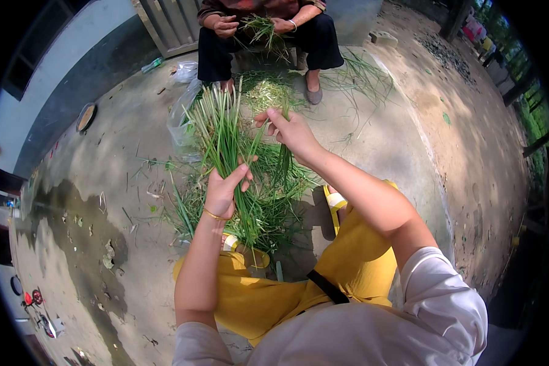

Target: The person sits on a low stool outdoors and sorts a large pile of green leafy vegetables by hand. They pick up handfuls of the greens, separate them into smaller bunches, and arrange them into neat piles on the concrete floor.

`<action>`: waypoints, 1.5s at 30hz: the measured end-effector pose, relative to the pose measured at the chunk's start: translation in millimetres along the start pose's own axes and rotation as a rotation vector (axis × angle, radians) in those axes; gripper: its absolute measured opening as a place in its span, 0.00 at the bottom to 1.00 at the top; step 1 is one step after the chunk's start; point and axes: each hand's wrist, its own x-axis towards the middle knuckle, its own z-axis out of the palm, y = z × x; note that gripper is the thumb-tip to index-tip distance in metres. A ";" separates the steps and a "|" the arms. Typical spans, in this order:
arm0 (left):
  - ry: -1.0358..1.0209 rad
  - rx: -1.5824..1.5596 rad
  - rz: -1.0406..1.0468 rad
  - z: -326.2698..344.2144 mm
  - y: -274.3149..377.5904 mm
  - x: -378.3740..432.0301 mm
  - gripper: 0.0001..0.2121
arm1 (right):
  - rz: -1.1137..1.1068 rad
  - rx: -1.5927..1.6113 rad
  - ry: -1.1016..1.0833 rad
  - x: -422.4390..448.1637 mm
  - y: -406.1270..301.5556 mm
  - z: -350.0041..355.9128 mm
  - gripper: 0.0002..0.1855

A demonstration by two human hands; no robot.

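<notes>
A thick bundle of long green stalks [224, 142] with pale lower ends is gripped around its middle by my left hand [226, 187]. The pale ends fan out away from me, and the leafy ends hang down towards my feet. To the right of the bundle, my right hand [293, 135] pinches a few thin green blades [284, 158] between thumb and fingers; their tips dangle. Beneath both hands lies a loose heap of cut green leaves [274, 219] on the concrete, between my yellow sandals.
Opposite me sits another person [267, 41], holding a bunch of greens [263, 32] over a pile of trimmings [270, 94]. A clear plastic bag [183, 123] stands left of the heap. Further left are a plastic bottle [152, 65], a round pan [87, 116] and a wet patch [73, 228].
</notes>
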 end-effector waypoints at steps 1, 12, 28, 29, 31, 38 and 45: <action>0.027 0.024 0.003 -2.1 -1.9 -0.1 0.07 | -0.043 -0.023 -0.021 4.5 -1.5 -5.8 0.17; -0.013 -0.002 -0.110 -0.9 -5.3 -3.0 0.08 | 0.037 -0.138 -0.200 2.9 -5.7 2.1 0.12; 0.084 -0.098 -0.013 -11.9 -2.8 2.7 0.04 | 0.195 -0.139 -0.328 6.6 -10.6 -23.1 0.10; 0.098 -0.061 -0.015 -9.1 -1.8 2.0 0.04 | 0.207 -0.090 -0.310 6.5 -10.6 -22.1 0.10; 0.111 -0.012 -0.011 -7.2 -0.9 1.3 0.04 | 0.220 -0.029 -0.225 7.0 -10.6 -20.9 0.10; 0.146 0.026 0.009 -11.5 0.0 -0.6 0.05 | 0.152 0.176 0.064 23.6 -10.6 -43.7 0.09; 0.210 0.004 0.035 -16.8 2.3 -0.6 0.04 | -0.045 0.185 0.485 47.2 -1.6 -106.5 0.09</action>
